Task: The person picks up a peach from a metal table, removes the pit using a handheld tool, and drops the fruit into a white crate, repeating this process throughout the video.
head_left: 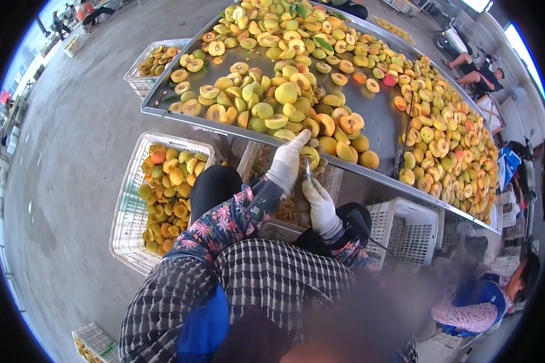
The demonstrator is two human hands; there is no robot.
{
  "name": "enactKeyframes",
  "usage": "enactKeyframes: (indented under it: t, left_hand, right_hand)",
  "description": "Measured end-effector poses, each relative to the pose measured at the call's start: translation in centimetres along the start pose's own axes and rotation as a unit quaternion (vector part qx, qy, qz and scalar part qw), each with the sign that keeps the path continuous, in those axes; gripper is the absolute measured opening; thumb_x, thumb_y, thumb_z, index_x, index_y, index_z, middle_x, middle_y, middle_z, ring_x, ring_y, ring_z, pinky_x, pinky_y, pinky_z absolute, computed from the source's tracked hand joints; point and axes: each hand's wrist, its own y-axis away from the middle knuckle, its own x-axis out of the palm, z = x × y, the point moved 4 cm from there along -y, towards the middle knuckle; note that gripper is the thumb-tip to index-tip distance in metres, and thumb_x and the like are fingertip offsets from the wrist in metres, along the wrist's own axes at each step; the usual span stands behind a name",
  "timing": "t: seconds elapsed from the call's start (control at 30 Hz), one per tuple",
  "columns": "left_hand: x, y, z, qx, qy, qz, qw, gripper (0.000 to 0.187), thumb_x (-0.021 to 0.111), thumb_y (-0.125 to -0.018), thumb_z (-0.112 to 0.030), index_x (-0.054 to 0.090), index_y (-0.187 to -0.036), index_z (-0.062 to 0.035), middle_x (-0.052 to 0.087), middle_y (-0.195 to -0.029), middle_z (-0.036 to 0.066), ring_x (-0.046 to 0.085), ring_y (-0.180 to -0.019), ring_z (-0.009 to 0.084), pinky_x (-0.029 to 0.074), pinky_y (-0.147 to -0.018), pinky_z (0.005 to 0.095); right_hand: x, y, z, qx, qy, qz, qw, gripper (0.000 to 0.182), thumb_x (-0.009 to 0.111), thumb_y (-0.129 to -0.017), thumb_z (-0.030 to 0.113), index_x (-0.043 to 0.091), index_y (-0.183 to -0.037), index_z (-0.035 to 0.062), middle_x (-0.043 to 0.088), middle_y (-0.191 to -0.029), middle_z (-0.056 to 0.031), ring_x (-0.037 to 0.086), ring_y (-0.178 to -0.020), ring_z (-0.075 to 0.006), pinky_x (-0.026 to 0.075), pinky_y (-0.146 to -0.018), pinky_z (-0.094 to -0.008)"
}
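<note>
My left hand [287, 162], in a white glove, is closed around a yellow peach half [309, 155] just beyond the front edge of the metal table. Below it, my right hand [322, 209], gloved too, grips a small pitting knife [308, 170] whose metal tip meets the fruit. The tool's handle is mostly hidden in the fingers. Heaped on the metal table [381, 118] are many whole and halved yellow peaches [287, 92]. Between my knees and under my hands stands a partly hidden crate [248, 158] with fruit pieces in it.
A white crate [120, 227] of peach halves stands on the floor to my left, another crate [140, 85] beyond it. At right are stacked white crates [413, 233] and a seated person [475, 311]. Another person [481, 80] sits behind the table.
</note>
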Motion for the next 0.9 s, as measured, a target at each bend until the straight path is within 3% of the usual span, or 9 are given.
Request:
enactKeyframes:
  t: [0.03, 0.13, 0.2, 0.33, 0.47, 0.57, 0.83, 0.9]
  left_hand:
    - [0.1, 0.0, 0.0, 0.019, -0.028, -0.024, 0.999, 0.03, 0.06, -0.093, -0.035, 0.059, -0.097, -0.0058, 0.065, -0.086, 0.009, 0.064, -0.065, 0.0241, 0.055, -0.058, 0.0349]
    - [0.6, 0.0, -0.4, 0.09, -0.124, -0.043, 0.987, 0.029, 0.063, -0.092, -0.029, 0.063, -0.094, -0.0001, 0.067, -0.082, 0.01, 0.064, -0.061, 0.0198, 0.054, -0.055, 0.0295]
    - [0.2, -0.8, -0.1, 0.158, -0.189, -0.007, 0.969, 0.029, 0.063, -0.092, -0.028, 0.065, -0.089, 0.0, 0.067, -0.079, 0.01, 0.064, -0.058, 0.0179, 0.054, -0.054, 0.0281]
    - [1.1, -0.6, 0.2, 0.048, -0.192, 0.038, 0.98, 0.032, 0.063, -0.092, -0.03, 0.066, -0.087, 0.0017, 0.067, -0.078, 0.011, 0.064, -0.059, 0.0177, 0.052, -0.053, 0.0268]
    - [1.1, -0.6, 0.6, -0.034, -0.172, 0.131, 0.976, 0.04, 0.059, -0.093, -0.037, 0.061, -0.09, 0.002, 0.066, -0.08, 0.015, 0.065, -0.062, 0.0269, 0.054, -0.057, 0.0355]
    - [1.0, -0.7, 1.1, -0.049, -0.148, 0.15, 0.976, 0.04, 0.058, -0.094, -0.04, 0.059, -0.094, 0.0002, 0.065, -0.082, 0.015, 0.065, -0.064, 0.0283, 0.054, -0.058, 0.0377]
    - [1.4, -0.8, 2.3, -0.053, -0.019, 0.009, 0.998, 0.036, 0.061, -0.091, -0.045, 0.057, -0.096, -0.0094, 0.065, -0.085, 0.009, 0.064, -0.067, 0.0272, 0.053, -0.055, 0.0363]
    - [0.4, -1.7, 2.5, -0.052, 0.044, -0.001, 0.998, 0.036, 0.061, -0.09, -0.046, 0.057, -0.097, -0.0109, 0.064, -0.085, 0.008, 0.064, -0.067, 0.0268, 0.052, -0.055, 0.0356]
  right_hand:
    - [-0.1, -0.1, -0.4, -0.034, 0.034, -0.006, 0.999, 0.038, 0.053, -0.098, 0.026, 0.05, -0.127, 0.0015, 0.056, -0.101, 0.0012, 0.05, -0.086, -0.0068, 0.041, -0.077, -0.0191]
    - [0.4, 0.2, 0.1, -0.008, 0.029, -0.009, 1.0, 0.034, 0.051, -0.098, 0.036, 0.052, -0.114, 0.0061, 0.051, -0.08, 0.0024, 0.045, -0.061, -0.0076, 0.038, -0.054, -0.0213]
    - [1.6, 1.7, 1.8, 0.13, -0.107, 0.016, 0.986, 0.032, 0.049, -0.098, 0.045, 0.051, -0.101, 0.0135, 0.04, -0.061, 0.0035, 0.032, -0.039, -0.0085, 0.026, -0.034, -0.0235]
    - [0.6, 1.9, 0.7, 0.197, -0.327, 0.118, 0.917, 0.029, 0.044, -0.099, 0.047, 0.052, -0.102, 0.0196, 0.04, -0.06, 0.0027, 0.033, -0.038, -0.0084, 0.027, -0.034, -0.0228]
    - [0.3, 2.8, 1.0, 0.19, -0.313, 0.099, 0.925, 0.026, 0.044, -0.099, 0.047, 0.051, -0.103, 0.0222, 0.042, -0.061, 0.0023, 0.033, -0.039, -0.0103, 0.027, -0.037, -0.0246]
    - [0.2, 3.1, 0.9, 0.183, -0.315, 0.102, 0.926, 0.027, 0.045, -0.098, 0.047, 0.052, -0.102, 0.021, 0.042, -0.061, 0.0023, 0.034, -0.04, -0.0103, 0.027, -0.037, -0.0249]
    - [-0.1, 2.5, 0.2, 0.132, -0.302, 0.081, 0.941, 0.033, 0.042, -0.099, 0.046, 0.054, -0.103, 0.0146, 0.041, -0.06, 0.0013, 0.034, -0.038, -0.0102, 0.027, -0.036, -0.0252]
    - [0.9, 3.2, 1.3, 0.113, -0.287, 0.123, 0.943, 0.03, 0.045, -0.099, 0.044, 0.054, -0.102, 0.0151, 0.04, -0.061, 0.0012, 0.034, -0.039, -0.011, 0.027, -0.036, -0.0257]
